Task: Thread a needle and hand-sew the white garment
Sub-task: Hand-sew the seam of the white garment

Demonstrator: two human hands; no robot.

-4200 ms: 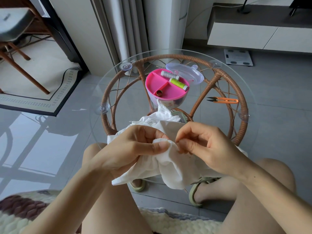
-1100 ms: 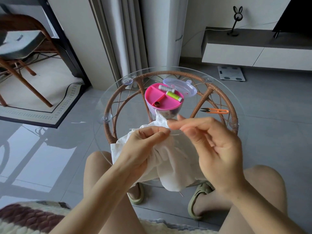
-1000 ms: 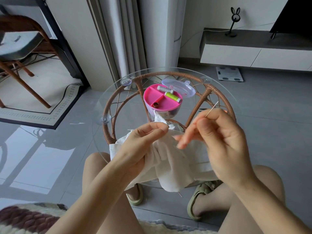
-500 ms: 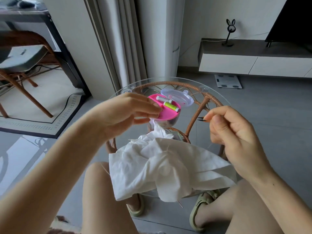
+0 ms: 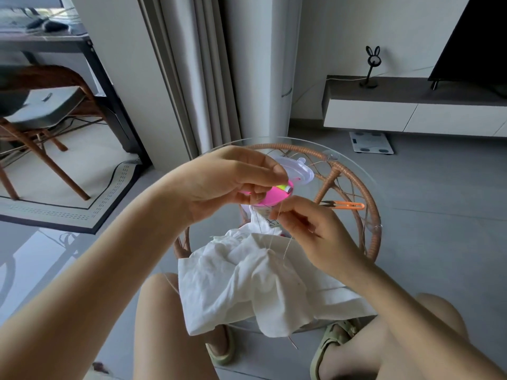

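Note:
The white garment (image 5: 247, 283) lies crumpled on the near edge of the round glass table (image 5: 354, 171), partly hanging over my knees. My left hand (image 5: 233, 179) is raised above it in front of the pink sewing box (image 5: 275, 195), fingertips pinched on a fine thread (image 5: 272, 237) that runs down to the cloth. My right hand (image 5: 310, 229) is lower and to the right, just over the garment. It pinches the thin needle (image 5: 287, 250), which points down at the fabric.
The box's clear lid (image 5: 297, 171) stands open behind my left hand. Orange thread snips (image 5: 346, 205) lie on the glass at the right. The rattan table frame (image 5: 373, 231) shows under the glass. My knees and sandalled feet are below the table's near edge.
My left hand let go of the garment and rose in front of the pink box. My right hand drew the needle away, then came down toward the cloth. The garment now lies loose.

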